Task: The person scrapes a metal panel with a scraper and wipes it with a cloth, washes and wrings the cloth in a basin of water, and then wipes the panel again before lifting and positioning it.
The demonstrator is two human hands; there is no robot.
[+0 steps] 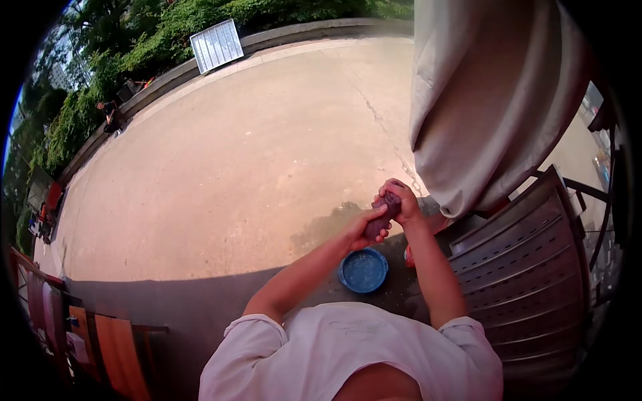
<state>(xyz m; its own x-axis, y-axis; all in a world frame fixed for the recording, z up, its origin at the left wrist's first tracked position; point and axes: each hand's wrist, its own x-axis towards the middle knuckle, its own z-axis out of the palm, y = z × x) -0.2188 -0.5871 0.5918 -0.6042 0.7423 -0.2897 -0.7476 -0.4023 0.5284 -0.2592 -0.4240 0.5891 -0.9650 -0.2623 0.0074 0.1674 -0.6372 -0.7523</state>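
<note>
A dark purplish cloth (381, 226), bunched into a twisted roll, is held out in front of me between both hands. My left hand (364, 227) is closed round its lower end. Higher and slightly to the right, my right hand (403, 202) wraps the upper end, fingers curled over it. Below the hands, on the shaded ground, stands a round blue basin (363, 271) with what looks like water in it. A small red item (409, 256) lies right of the basin, partly hidden by my right forearm.
A beige draped cover (488, 100) hangs at the right, above a slatted metal bench (525, 281). Wooden boards (120, 354) stand at lower left. Far off, a ribbed panel (217, 47) leans on a low wall (301, 32); a person (109, 117) is at far left.
</note>
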